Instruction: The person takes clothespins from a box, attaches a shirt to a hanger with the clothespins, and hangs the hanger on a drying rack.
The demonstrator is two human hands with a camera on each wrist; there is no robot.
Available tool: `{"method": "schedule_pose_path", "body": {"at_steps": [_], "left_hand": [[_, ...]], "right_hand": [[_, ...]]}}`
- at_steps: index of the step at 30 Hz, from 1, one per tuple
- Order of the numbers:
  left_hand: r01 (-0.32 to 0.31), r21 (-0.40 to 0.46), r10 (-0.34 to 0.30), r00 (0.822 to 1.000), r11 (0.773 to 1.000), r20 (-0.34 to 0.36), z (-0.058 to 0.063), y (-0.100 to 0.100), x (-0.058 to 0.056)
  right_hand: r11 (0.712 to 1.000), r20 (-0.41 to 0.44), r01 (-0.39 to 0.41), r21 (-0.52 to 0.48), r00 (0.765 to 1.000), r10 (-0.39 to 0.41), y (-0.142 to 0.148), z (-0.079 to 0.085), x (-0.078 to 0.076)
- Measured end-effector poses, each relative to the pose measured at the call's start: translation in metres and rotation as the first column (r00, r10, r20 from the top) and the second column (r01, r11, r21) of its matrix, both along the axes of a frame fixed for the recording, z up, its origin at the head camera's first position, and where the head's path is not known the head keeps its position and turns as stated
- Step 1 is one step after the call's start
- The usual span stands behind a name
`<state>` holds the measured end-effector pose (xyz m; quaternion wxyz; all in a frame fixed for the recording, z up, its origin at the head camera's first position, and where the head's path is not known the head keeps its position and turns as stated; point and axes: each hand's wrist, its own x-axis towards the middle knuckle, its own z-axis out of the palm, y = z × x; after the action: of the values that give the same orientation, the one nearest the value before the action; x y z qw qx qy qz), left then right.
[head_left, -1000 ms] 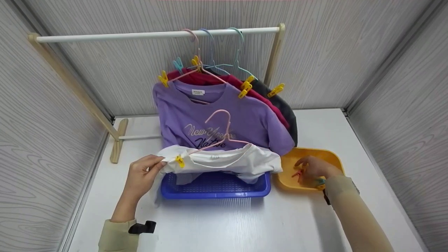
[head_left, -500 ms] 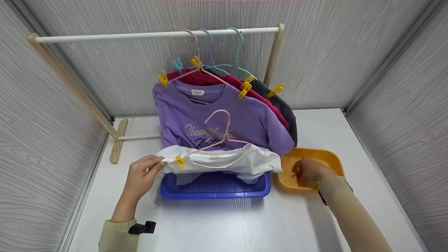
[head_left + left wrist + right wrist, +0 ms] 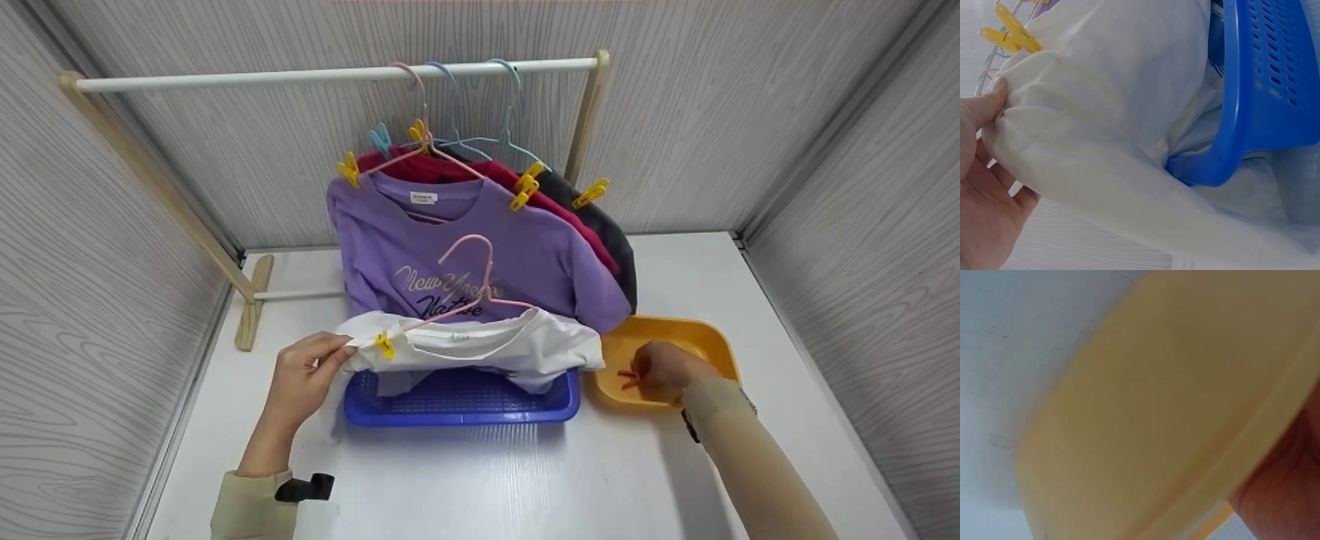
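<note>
A white shirt [image 3: 480, 341] with a pink hanger [image 3: 489, 285] in its neckline lies over the blue basket [image 3: 461, 418]. My left hand [image 3: 304, 375] pinches the shirt's left shoulder between thumb and fingers; the left wrist view shows the thumb [image 3: 991, 104] on the cloth. A yellow clothespin [image 3: 385, 346] clips hanger and shirt beside that hand. Inside the orange basin [image 3: 697, 330], my right hand [image 3: 667, 367] has curled fingers at a red clothespin [image 3: 628, 378], whose ends stick out left of the fingertips. In the right wrist view, the basin wall [image 3: 1157, 399] hides most of the hand.
Behind stands a rack with a white rail [image 3: 262, 76]. A purple shirt [image 3: 465, 232], a red one [image 3: 577, 217] and a black one [image 3: 619, 247] hang there with several yellow clothespins [image 3: 592, 193] and a light blue clothespin [image 3: 382, 138]. Grey walls enclose the white table [image 3: 480, 487].
My right hand has moved slightly left and down within the orange basin, and the red clothespin has shifted and turned at its fingertips. My left hand and the white shirt have stayed still.
</note>
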<state>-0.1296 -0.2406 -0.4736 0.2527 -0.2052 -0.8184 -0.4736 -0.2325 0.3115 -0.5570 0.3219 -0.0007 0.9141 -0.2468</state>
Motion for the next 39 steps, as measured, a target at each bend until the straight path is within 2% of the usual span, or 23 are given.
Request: {"method": "schedule_pose_path", "body": {"at_steps": [1, 4, 8, 11, 16, 21, 28, 32, 35, 39], "left_hand": [[-0.001, 0.002, 0.001, 1.0, 1.0, 0.0, 0.002, 0.001, 0.001], [0.0, 0.003, 0.0, 1.0, 1.0, -0.014, 0.009, 0.006, 0.004], [0.002, 0.003, -0.002, 0.999, 1.0, -0.035, 0.024, 0.013, 0.01], [0.008, 0.004, -0.007, 0.999, 1.0, -0.048, 0.028, 0.015, 0.012], [0.009, 0.004, -0.009, 0.998, 1.0, -0.06, 0.027, 0.015, 0.011], [0.009, 0.004, -0.009, 0.998, 1.0, -0.058, 0.027, 0.015, 0.01], [0.006, 0.002, -0.006, 0.999, 1.0, -0.043, 0.029, 0.016, 0.012], [0.005, -0.002, -0.005, 1.0, 1.0, -0.018, 0.029, 0.015, 0.012], [-0.001, -0.002, 0.001, 1.0, 1.0, -0.021, 0.022, 0.012, 0.009], [-0.004, 0.0, 0.004, 0.999, 1.0, -0.036, 0.008, 0.005, 0.003]], "right_hand": [[1.0, -0.011, -0.019, -0.005, 1.0, 0.019, 0.001, 0.0, 0.0], [1.0, -0.011, 0.001, -0.008, 1.0, -0.001, 0.004, 0.001, -0.001], [0.998, -0.084, -0.058, 0.001, 0.995, 0.058, 0.009, 0.002, -0.005], [0.99, -0.173, -0.141, -0.019, 0.976, 0.135, 0.013, 0.004, -0.007], [0.989, -0.181, -0.084, -0.124, 0.982, 0.06, 0.019, 0.006, -0.003], [0.965, -0.172, -0.023, -0.263, 0.985, -0.024, 0.02, 0.01, 0.004], [0.91, -0.164, 0.034, -0.414, 0.98, -0.112, 0.019, 0.018, 0.015], [0.854, -0.177, 0.024, -0.52, 0.975, -0.135, 0.015, 0.026, 0.021], [0.826, -0.189, 0.005, -0.563, 0.973, -0.134, 0.01, 0.034, 0.026], [0.835, -0.191, 0.014, -0.55, 0.971, -0.142, 0.001, 0.044, 0.032]]}}
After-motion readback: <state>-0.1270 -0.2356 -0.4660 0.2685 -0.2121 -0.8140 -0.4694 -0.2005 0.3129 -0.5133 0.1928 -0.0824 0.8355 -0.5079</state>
